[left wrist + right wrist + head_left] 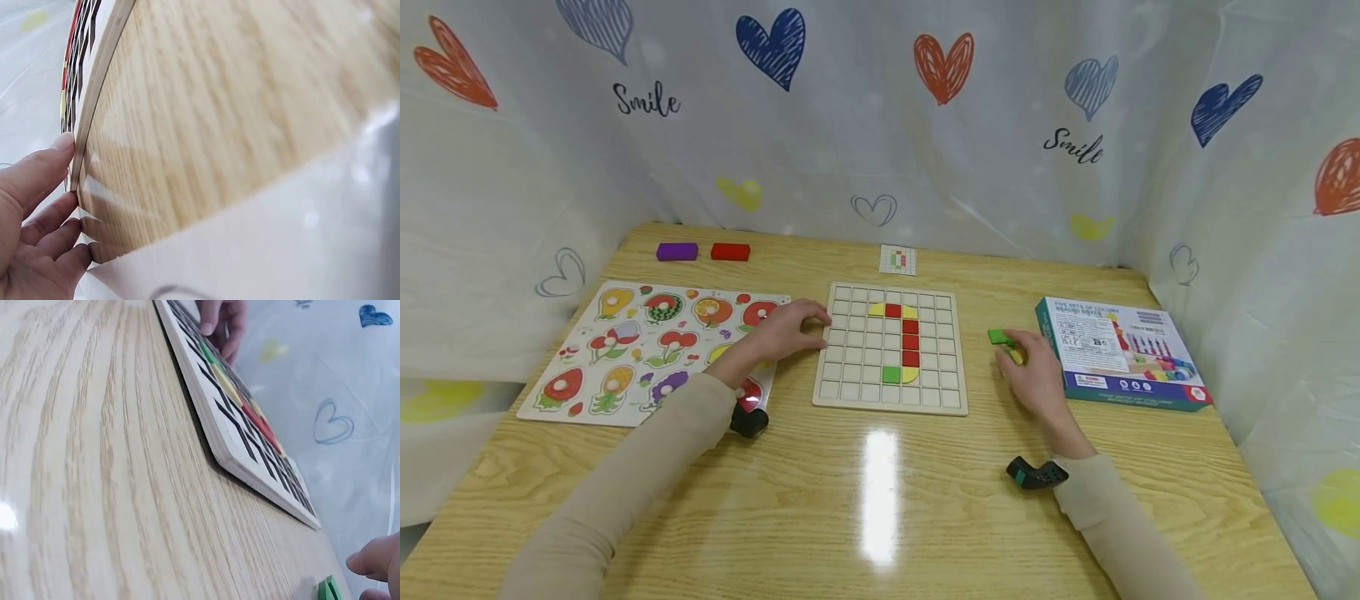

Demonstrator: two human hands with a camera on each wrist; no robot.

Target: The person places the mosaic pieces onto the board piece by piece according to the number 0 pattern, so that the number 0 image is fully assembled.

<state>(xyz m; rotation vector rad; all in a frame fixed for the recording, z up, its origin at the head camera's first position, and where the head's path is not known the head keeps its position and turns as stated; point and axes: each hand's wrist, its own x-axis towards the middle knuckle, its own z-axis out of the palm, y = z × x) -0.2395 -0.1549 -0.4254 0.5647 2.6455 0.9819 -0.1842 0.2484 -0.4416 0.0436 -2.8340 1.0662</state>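
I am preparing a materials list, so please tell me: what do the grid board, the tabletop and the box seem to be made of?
Grid board: probably wood or plywood, fairly matt; its side edge looks bare and tan.
Tabletop: wood or wood-look laminate, glossy; grain and a bright reflection show.
Box: likely cardboard, finish uncertain; flat printed faces suggest it.

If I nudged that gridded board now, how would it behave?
The gridded board looks fairly stiff, given its straight edges. Broad and flat on a glossy table, it would probably slide, not tip; the left hand at its edge might steady it.
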